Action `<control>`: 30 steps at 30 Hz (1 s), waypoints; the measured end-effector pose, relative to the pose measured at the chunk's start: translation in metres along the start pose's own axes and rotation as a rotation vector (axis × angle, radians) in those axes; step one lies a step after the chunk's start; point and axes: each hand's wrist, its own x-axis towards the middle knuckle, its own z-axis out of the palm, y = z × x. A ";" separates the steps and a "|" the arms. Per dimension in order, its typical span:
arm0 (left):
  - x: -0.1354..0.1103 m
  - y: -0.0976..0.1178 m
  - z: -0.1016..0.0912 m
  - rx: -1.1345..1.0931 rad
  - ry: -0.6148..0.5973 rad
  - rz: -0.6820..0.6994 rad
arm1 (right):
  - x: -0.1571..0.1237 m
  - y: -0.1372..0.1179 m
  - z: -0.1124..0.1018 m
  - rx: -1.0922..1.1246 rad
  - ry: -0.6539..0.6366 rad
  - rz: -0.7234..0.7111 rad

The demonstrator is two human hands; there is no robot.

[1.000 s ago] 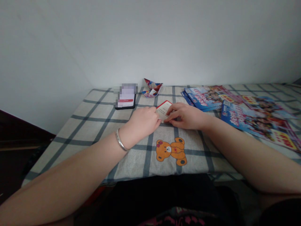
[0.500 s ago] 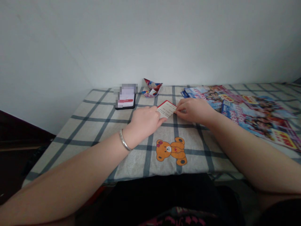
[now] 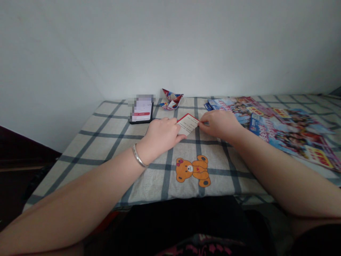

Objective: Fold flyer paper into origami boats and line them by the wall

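Left hand (image 3: 163, 135): fingers curled down over the left side of the paper, thumb along its near edge, gripping or pinning it. Bangle (image 3: 138, 156) at the wrist. Right hand (image 3: 220, 122): fingertips drawn together at the paper's right corner; whether they pinch it or only touch it, cannot tell.

Paper (image 3: 189, 124): one piece, small, apparently folded, pale printed face up, red strip along the far edge; lies beyond the bear (image 3: 193, 171) (a print on the cloth (image 3: 226, 177), so no obstacle), between the two hands.

Step in hand, by judgement: lining up or pressing a fold. Next move, as judged: calls for the left hand to hold the sheet steady, the right to keep the corner true and press along an edge without skewing it.

Phone (image 3: 142, 106): beyond the bear and to its left, part of it blurred out. Folded figure (image 3: 173, 99): beyond the bear, farther off than the paper. Leaflets (image 3: 293, 131): several, overlapping, right of the bear and beyond it; right forearm runs close by them, contact uncertain.

Edges and room: table edge just on the near side of the bear; wall (image 3: 186, 46) well beyond it. Open cloth around the bear and to its left; tighter on the leaflet side.
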 end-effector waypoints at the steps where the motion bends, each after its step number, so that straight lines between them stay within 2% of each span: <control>1: 0.000 -0.001 0.000 0.001 -0.002 -0.001 | 0.000 0.000 0.000 -0.001 -0.001 0.006; 11: -0.001 -0.008 0.000 -0.035 -0.025 0.002 | -0.001 0.001 0.000 -0.018 -0.006 0.051; 20: -0.005 -0.021 0.006 -0.198 -0.085 0.019 | -0.002 0.005 0.003 -0.054 0.027 0.058; 24: -0.005 -0.028 0.013 -0.250 -0.066 0.055 | -0.001 0.007 0.005 -0.049 0.039 0.046; 30: -0.005 -0.028 0.015 -0.196 -0.031 0.092 | -0.003 0.011 0.010 -0.033 0.068 0.055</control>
